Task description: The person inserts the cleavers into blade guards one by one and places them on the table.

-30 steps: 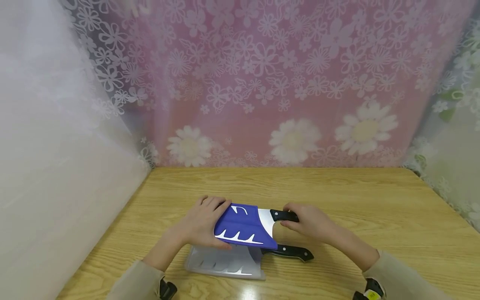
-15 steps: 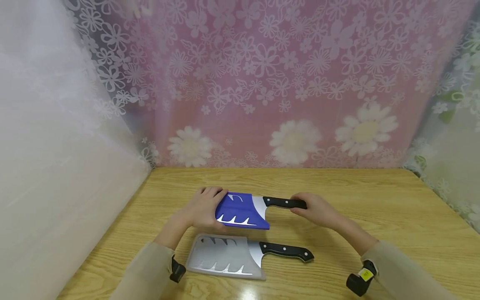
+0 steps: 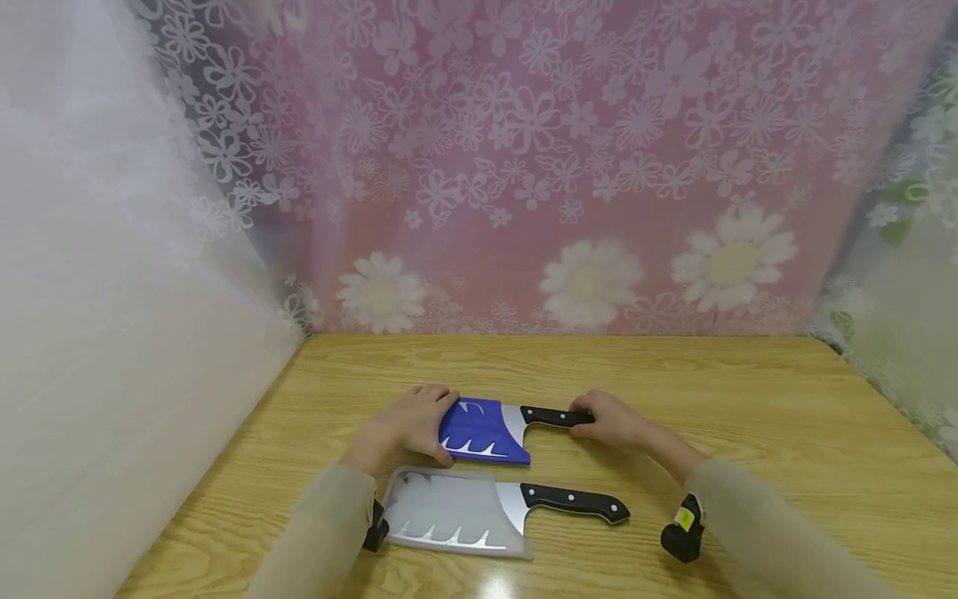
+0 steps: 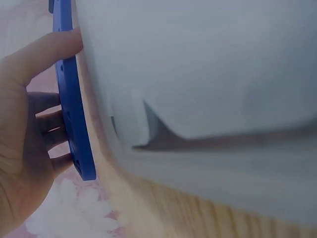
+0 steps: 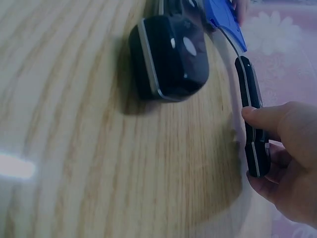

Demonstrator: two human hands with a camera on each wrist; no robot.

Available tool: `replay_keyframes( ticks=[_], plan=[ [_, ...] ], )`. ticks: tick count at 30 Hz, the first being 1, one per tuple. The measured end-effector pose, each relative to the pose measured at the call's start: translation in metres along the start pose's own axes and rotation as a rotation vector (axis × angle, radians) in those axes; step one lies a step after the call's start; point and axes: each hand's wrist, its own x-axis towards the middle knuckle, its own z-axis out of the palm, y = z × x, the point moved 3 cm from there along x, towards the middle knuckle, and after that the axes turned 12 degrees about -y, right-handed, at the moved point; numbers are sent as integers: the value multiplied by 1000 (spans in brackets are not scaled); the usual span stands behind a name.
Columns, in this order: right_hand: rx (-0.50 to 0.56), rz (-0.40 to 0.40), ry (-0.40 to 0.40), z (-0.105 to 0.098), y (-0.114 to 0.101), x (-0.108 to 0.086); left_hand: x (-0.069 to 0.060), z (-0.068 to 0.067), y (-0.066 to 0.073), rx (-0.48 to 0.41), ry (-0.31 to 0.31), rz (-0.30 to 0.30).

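Note:
A cleaver in a blue sheath (image 3: 482, 433) with white cutouts lies across the middle in the head view. My left hand (image 3: 415, 426) grips the sheath's left end, thumb at the near edge and fingers at the far edge; the left wrist view shows this blue sheath (image 4: 74, 114) edge-on. At the other end my right hand (image 3: 615, 420) holds the tip of the black riveted handle (image 3: 546, 417), thumb on one side and fingers on the other. Bare blade shows between sheath and handle. Whether the cleaver touches the table, I cannot tell.
Nearer the person, a second cleaver in a translucent sheath (image 3: 449, 512) lies on the wooden table (image 3: 748, 433), its black handle (image 3: 572, 502) pointing right. My left wrist camera (image 3: 377, 526) hangs over its left end. Pink floral curtain (image 3: 479, 208) stands behind; a white sheet (image 3: 150, 291) borders the left.
Both hands have carried the blue-sheathed cleaver away from the person, off its overlap with the translucent-sheathed one. Over the last half second it has shifted slightly back toward the person.

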Motion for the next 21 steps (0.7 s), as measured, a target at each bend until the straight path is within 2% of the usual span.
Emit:
replay_keyframes(
  ticks=[6,14,21],
  plan=[
    [-13,9,-18,2,4,0,4,5,-1,-12,-55,-9],
    [-10,16,-27,3,4,1,1,8,-5,-4,-67,14],
    [-6,24,-25,6,5,1,0,12,-7,1,-92,-24]
  ],
)
